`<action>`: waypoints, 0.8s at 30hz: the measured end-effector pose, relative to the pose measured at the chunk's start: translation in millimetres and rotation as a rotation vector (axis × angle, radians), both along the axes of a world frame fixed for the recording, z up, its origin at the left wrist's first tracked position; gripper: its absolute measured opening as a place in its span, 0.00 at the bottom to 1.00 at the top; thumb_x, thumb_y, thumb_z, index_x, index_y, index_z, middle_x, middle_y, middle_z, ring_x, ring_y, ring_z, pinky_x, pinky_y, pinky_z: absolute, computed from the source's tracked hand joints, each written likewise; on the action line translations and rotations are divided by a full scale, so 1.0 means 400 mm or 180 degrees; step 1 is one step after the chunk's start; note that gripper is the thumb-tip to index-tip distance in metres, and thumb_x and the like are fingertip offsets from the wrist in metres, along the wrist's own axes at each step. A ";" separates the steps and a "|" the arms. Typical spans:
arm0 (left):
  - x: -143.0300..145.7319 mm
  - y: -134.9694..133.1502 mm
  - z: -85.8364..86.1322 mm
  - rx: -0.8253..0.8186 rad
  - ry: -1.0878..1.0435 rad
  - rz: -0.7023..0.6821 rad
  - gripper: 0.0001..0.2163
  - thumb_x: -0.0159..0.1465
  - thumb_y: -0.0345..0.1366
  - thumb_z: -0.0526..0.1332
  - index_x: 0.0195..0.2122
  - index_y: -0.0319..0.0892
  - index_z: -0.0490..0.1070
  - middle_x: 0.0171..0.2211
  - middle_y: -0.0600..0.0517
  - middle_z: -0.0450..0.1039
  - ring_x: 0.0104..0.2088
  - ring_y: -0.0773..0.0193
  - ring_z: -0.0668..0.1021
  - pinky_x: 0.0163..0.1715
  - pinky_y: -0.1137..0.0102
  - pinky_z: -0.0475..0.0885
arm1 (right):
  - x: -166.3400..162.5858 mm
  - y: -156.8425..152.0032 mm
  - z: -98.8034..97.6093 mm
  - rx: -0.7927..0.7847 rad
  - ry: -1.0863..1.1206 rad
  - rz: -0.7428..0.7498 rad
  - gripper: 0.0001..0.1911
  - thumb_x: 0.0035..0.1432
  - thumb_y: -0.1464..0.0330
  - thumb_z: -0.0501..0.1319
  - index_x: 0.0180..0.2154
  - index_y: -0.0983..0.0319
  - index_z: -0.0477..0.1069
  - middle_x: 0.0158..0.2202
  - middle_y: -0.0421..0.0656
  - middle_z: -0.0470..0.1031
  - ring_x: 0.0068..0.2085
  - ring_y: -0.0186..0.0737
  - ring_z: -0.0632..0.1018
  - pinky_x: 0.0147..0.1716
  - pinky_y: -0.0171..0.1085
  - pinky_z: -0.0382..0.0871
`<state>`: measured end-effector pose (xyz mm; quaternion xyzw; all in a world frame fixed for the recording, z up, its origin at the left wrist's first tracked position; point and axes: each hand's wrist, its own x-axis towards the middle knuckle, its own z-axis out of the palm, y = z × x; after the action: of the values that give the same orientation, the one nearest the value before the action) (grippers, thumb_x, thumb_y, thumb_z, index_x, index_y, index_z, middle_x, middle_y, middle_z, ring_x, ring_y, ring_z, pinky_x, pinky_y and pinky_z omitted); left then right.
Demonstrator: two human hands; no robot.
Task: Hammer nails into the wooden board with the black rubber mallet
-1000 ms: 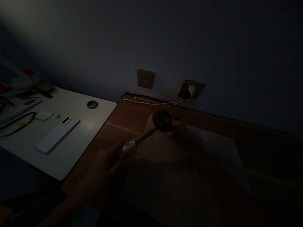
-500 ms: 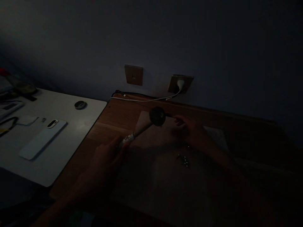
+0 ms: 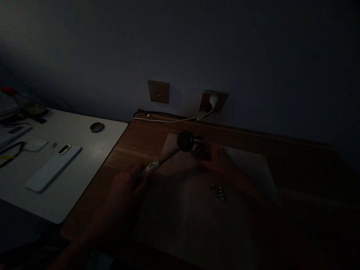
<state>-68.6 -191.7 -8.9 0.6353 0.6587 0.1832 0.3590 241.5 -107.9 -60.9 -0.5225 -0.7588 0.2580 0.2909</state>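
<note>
The room is very dark. My left hand (image 3: 126,191) is closed round the pale handle of a mallet (image 3: 171,150), whose dark round head hovers just above a flat pale board (image 3: 244,165) on the wooden table (image 3: 135,142). My right hand (image 3: 216,159) sits right beside the mallet head, fingers pinched near it on something too small and dark to make out. A few small metal nails (image 3: 218,191) lie on the board just in front of my right wrist.
A white desk (image 3: 84,165) adjoins on the left, carrying a white phone (image 3: 53,167), a small round dark object (image 3: 97,127), cables and clutter. On the wall behind are a switch plate (image 3: 158,91) and a socket with a white plug (image 3: 213,101) and cord.
The mallet head has dropped slightly and my right hand has moved left, closing in beside it. The camera has barely shifted since half a second ago.
</note>
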 end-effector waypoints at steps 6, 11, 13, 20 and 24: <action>-0.016 -0.008 -0.008 0.0005 -0.0572 0.0396 0.26 0.71 0.61 0.56 0.36 0.42 0.75 0.25 0.55 0.71 0.24 0.66 0.70 0.21 0.74 0.60 | -0.076 0.036 -0.022 -0.0084 0.0126 -0.0062 0.33 0.57 0.76 0.64 0.63 0.55 0.69 0.49 0.45 0.81 0.41 0.42 0.82 0.41 0.42 0.78; -0.031 -0.015 -0.017 0.0024 -0.0450 0.0495 0.25 0.72 0.60 0.56 0.36 0.41 0.75 0.25 0.54 0.71 0.25 0.65 0.70 0.21 0.74 0.59 | -0.120 0.060 -0.014 -0.0044 -0.0085 0.0064 0.36 0.57 0.78 0.63 0.66 0.56 0.68 0.43 0.44 0.82 0.41 0.43 0.81 0.44 0.43 0.76; -0.035 -0.017 -0.019 0.0020 -0.0477 0.0432 0.25 0.72 0.59 0.56 0.36 0.41 0.75 0.25 0.54 0.71 0.25 0.65 0.71 0.22 0.74 0.61 | -0.124 0.066 -0.010 -0.0067 -0.0313 0.0048 0.36 0.57 0.78 0.63 0.67 0.58 0.68 0.42 0.45 0.82 0.39 0.45 0.81 0.42 0.43 0.75; -0.040 -0.014 -0.026 -0.0035 -0.0430 0.0310 0.24 0.72 0.58 0.55 0.36 0.41 0.75 0.26 0.54 0.72 0.25 0.65 0.72 0.23 0.73 0.61 | -0.129 0.072 0.004 -0.0018 -0.0615 -0.0068 0.35 0.57 0.76 0.65 0.66 0.57 0.69 0.40 0.44 0.85 0.37 0.45 0.83 0.37 0.40 0.75; -0.030 0.000 -0.021 -0.0079 -0.0456 0.0213 0.25 0.73 0.60 0.53 0.37 0.42 0.75 0.26 0.54 0.73 0.25 0.65 0.73 0.23 0.73 0.61 | -0.126 0.067 0.011 -0.0023 -0.0504 -0.0060 0.31 0.58 0.76 0.67 0.63 0.58 0.72 0.40 0.44 0.85 0.37 0.45 0.83 0.37 0.39 0.77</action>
<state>-80.7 -191.5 -17.5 0.5937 0.6544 0.2319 0.4068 191.2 -80.9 -56.7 -0.5494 -0.7736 0.2158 0.2305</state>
